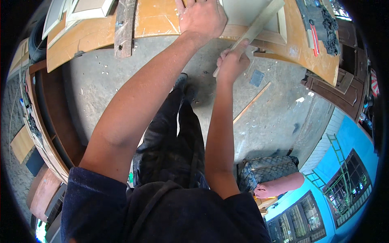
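My left hand [202, 18] lies flat near the edge of a worn orange-brown wooden tabletop [158, 18], its fingers apart and partly cut off by the top of the picture. It rests beside a framed panel [278, 28] with a pale wooden border. My right hand [234, 62] is closed around the lower part of a long, pale wooden strip [263, 20]. The strip slants up to the right across the panel, and its lower end sticks out below my fist, past the table edge.
A weathered plank [124, 30] overhangs the table at left, near other framed panels [87, 9]. A red utility knife [314, 38] lies at right beside crumpled black material [330, 32]. On the concrete floor are a thin wooden stick [252, 102], a grey-blue square [256, 77] and a dark quilted bag [267, 170].
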`<state>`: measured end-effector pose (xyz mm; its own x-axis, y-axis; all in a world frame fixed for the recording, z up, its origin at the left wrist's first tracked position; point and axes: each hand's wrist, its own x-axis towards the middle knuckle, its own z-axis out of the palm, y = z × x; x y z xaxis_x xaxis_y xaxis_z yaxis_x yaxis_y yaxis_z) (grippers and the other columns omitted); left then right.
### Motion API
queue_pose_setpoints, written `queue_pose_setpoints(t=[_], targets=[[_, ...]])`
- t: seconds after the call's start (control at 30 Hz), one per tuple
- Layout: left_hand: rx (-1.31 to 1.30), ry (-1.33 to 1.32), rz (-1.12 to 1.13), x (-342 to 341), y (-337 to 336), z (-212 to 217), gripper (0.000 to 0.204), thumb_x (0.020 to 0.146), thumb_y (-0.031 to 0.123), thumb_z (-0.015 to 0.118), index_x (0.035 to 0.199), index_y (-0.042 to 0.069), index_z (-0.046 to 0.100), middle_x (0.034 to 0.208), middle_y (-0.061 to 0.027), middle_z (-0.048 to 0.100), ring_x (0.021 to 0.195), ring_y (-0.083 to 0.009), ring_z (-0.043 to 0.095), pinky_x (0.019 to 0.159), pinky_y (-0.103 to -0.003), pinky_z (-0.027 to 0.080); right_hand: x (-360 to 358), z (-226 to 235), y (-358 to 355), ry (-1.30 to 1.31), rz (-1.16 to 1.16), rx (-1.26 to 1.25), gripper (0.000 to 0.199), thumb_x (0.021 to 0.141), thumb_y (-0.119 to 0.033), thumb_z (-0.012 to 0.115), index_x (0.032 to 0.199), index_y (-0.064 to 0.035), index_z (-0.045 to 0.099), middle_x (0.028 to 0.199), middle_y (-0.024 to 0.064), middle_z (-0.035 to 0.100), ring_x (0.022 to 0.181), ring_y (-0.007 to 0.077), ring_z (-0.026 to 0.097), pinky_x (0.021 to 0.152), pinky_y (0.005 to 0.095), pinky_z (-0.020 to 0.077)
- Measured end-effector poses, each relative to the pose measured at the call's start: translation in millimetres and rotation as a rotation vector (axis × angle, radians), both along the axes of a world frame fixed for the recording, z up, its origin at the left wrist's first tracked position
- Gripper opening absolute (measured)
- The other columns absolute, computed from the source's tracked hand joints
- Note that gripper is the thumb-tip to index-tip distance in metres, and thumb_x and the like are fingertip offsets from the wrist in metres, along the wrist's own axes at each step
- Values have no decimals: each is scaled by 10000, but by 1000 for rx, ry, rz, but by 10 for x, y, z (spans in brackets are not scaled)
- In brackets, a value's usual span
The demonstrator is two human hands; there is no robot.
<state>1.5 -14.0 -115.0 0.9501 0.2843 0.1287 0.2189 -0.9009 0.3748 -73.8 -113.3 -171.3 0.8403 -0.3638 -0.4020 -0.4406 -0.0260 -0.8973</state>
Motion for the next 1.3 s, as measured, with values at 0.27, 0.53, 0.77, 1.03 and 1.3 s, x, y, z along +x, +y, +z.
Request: queue_pose_setpoints(t=[0.27, 0.53, 0.77, 1.03, 1.3], targets=[[33, 22, 5, -43, 6, -10, 577, 947, 216, 477, 1476, -7, 411, 1488, -200, 450, 1426, -410, 318, 1178, -573, 210, -495, -175, 23, 97, 61, 38, 741, 1048, -533, 379, 616, 40, 563, 495, 71, 482, 469, 184, 516, 482, 379, 414], [13, 9, 2, 6, 2, -5, 582, 949, 222, 469, 1475, -19, 406, 1518, -202, 418, 1433, -413, 307, 1181, -578, 199, -914, -385, 83, 71, 90, -60, 712, 1055, -479, 389, 613, 47, 578, 498, 114, 499, 452, 264, 503, 502, 427, 415], [52, 14, -8, -46, -8, -83, 600, 945, 216, 467, 1488, -26, 380, 1514, -208, 411, 1437, -423, 290, 1188, -575, 186, -90, -7, 67, -9, 7, -15, 724, 1059, -471, 373, 643, 87, 573, 501, 155, 508, 468, 313, 500, 523, 454, 414], [7, 10, 14, -8, 18, -18, 597, 948, 212, 459, 1488, -26, 375, 1520, -208, 400, 1435, -406, 302, 1192, -565, 192, -159, -133, 134, -1, 98, -89, 719, 1054, -453, 396, 666, 111, 618, 517, 200, 539, 501, 352, 558, 581, 494, 443], [-6, -44, 13, 19, 17, 49, 577, 946, 216, 461, 1468, -20, 395, 1496, -216, 413, 1427, -410, 312, 1180, -573, 210, -927, -345, 290, 7, 27, -28, 680, 1047, -429, 448, 643, 94, 609, 498, 151, 536, 482, 279, 542, 539, 449, 422]])
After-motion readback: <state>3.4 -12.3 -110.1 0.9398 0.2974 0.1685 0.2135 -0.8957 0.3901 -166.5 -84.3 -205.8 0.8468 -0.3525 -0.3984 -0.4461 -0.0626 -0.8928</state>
